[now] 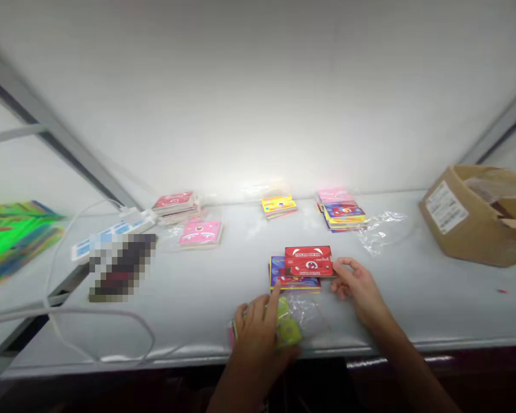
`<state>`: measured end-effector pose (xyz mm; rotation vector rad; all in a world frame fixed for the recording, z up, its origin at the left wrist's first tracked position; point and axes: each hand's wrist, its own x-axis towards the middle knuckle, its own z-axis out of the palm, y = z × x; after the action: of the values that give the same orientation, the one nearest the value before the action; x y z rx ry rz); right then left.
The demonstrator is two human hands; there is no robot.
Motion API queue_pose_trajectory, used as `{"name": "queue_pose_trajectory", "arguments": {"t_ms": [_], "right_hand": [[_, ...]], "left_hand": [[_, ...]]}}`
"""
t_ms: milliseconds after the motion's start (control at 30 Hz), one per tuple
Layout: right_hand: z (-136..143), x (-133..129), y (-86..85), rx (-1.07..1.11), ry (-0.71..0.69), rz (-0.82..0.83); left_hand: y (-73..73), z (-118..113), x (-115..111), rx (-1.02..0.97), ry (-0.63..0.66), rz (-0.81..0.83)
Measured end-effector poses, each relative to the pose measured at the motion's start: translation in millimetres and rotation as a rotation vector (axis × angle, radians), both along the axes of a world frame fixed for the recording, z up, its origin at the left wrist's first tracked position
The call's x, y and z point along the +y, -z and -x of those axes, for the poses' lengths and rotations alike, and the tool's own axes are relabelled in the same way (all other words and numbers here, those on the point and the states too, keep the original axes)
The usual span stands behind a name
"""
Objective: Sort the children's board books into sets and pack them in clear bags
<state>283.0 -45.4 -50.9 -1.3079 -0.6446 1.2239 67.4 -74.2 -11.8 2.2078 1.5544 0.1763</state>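
Note:
My right hand pinches the right edge of a red card with white print. The red card lies partly over a small stack of blue cards. My left hand is wrapped over a stack of green cards near the table's front edge, its thumb on the right side. Its index finger reaches forward to the front of the blue cards. Crumpled clear plastic lies beside the green stack, between my hands.
Along the back stand yellow cards, a mixed stack and red cards, with pink cards before them. At right is an opened cardboard box; clear plastic lies nearer. A power strip and cables occupy the left.

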Motion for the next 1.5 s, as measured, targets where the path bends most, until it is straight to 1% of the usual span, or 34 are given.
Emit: {"name": "queue_pose_trajectory", "arguments": {"t_ms": [200, 333, 467, 533, 633, 733, 867, 900, 1000, 1067, 1167, 1267, 1400, 1500], "right_hand": [[0, 2, 1.1, 0.006, 0.025, -0.019], [-4, 3, 2.3, 0.112, 0.057, -0.030], [-6, 0, 2.8, 0.186, 0.037, -0.079], [-5, -1, 4.5, 0.159, 0.046, -0.093], [-2, -5, 8.0, 0.053, 0.058, -0.115], [-2, -8, 10.9, -0.057, 0.057, -0.159], [-2, -11, 11.5, -0.137, 0.082, -0.208], [-1, -11, 11.0, -0.156, 0.063, -0.221], [2, -11, 9.5, -0.203, -0.055, -0.262], [3, -11, 9.0, -0.202, -0.131, -0.252], [2, -12, 7.9, -0.136, -0.236, -0.194], [2, -14, 2.7, -0.072, -0.329, -0.182], [6, -17, -5.3, -0.060, -0.405, -0.141], [8, -16, -3.7, -0.054, -0.396, -0.152]], "left_hand": [[2.2, 4, -2, -0.023, 0.023, 0.019], [1.0, 7, -3, -0.045, 0.040, 0.022], [0.6, 10, -2, -0.067, 0.042, 0.006], [1.2, 12, -2, -0.083, 0.051, -0.027], [3.5, 16, -2, -0.089, 0.037, -0.104], [7.5, 19, -3, -0.056, -0.035, -0.189], [12.6, 19, -5, 0.001, -0.133, -0.288], [13.5, 18, -6, 0.006, -0.145, -0.314], [14.7, 15, -7, 0.010, -0.152, -0.366], [14.7, 13, -7, 0.005, -0.147, -0.375], [14.1, 10, -6, -0.017, -0.127, -0.379], [14.3, 9, -5, -0.032, -0.120, -0.403], [18.3, 9, -2, -0.054, -0.099, -0.435], [21.2, 9, -1, -0.076, -0.055, -0.405]]}}
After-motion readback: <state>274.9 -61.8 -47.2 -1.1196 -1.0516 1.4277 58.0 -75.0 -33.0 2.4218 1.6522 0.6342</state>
